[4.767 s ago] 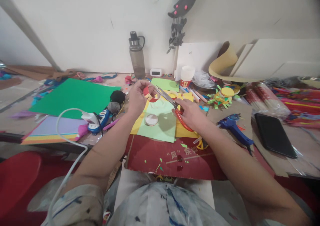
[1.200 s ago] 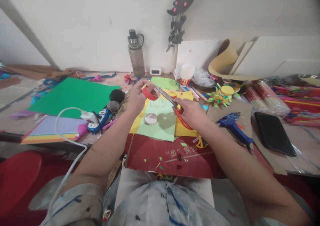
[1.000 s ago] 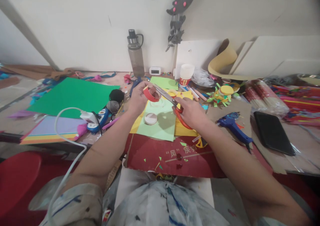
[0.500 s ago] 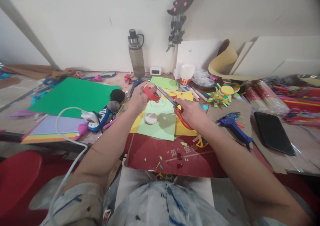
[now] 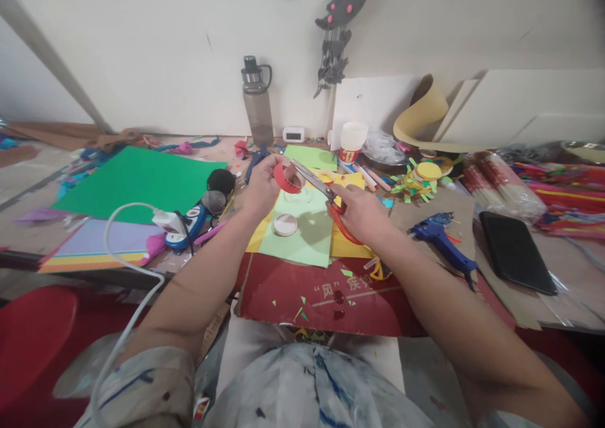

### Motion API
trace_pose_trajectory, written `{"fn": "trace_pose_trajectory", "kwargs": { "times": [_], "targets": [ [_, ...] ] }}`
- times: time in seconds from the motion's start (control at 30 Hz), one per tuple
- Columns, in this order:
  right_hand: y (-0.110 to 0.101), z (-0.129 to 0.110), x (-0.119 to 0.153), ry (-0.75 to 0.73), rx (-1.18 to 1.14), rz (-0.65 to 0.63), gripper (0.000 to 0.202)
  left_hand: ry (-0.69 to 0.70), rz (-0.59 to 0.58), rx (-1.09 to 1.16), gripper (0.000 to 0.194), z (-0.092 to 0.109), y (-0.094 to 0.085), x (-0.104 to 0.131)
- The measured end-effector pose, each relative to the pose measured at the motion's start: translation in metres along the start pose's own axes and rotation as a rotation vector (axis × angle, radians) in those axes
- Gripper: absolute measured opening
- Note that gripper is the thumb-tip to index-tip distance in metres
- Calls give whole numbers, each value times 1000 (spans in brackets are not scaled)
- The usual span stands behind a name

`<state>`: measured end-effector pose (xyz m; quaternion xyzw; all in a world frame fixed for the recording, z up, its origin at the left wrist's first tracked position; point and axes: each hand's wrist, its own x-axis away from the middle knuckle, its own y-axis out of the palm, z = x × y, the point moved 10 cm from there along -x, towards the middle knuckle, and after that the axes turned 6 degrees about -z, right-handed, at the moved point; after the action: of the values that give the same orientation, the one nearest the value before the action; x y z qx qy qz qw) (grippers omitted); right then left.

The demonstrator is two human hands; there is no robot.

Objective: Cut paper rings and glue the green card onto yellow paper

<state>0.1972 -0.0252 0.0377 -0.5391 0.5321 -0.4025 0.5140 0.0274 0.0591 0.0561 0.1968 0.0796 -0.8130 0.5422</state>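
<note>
My left hand [image 5: 263,185] pinches a red paper ring [image 5: 287,179], which looks like a strip cut from a paper cup. In my right hand [image 5: 358,210] are scissors with orange-red handles [image 5: 341,221]; their blades point up and left, the tips at the ring's upper edge. Whether the blades are cutting into it I cannot tell. Below the ring, a small white disc [image 5: 285,225] lies on light green paper [image 5: 302,246], with yellow paper [image 5: 348,242] underneath.
A red board [image 5: 283,289] with paper scraps lies at the front edge. To the right are a blue glue gun [image 5: 444,242] and a black phone [image 5: 517,251]. A bottle [image 5: 258,109] and a paper cup [image 5: 352,143] stand behind; green card [image 5: 142,182] lies left.
The red ring has turned slightly in my left hand, so its band faces me differently. My right hand and the scissors have hardly moved.
</note>
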Motion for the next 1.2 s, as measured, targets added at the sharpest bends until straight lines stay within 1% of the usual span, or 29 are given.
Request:
{"fn": "trace_pose_trajectory", "kwargs": {
  "times": [0.13,0.27,0.5,0.57,0.73,0.87,1.03,1.2],
  "targets": [
    [1,-2,0,-23,6,-1,44,-2,-21,39,40,2,5,0],
    [3,-3,0,-55,-5,22,44,-15,-11,57,44,4,7,0],
    [6,-1,-1,-60,3,31,41,-43,-47,94,42,-2,8,-1],
    [6,-1,-1,-57,1,26,41,-32,-52,78,40,-2,6,-2],
    [8,0,-2,-54,-6,-6,41,55,52,0,34,12,-7,-3],
    [6,-2,-1,-35,4,0,41,-15,64,49,35,8,-5,-3],
    [3,-1,1,25,35,-22,45,-66,21,88,30,2,6,0],
    [2,-3,1,10,70,-42,45,-123,27,101,26,0,6,0]
  ]
}}
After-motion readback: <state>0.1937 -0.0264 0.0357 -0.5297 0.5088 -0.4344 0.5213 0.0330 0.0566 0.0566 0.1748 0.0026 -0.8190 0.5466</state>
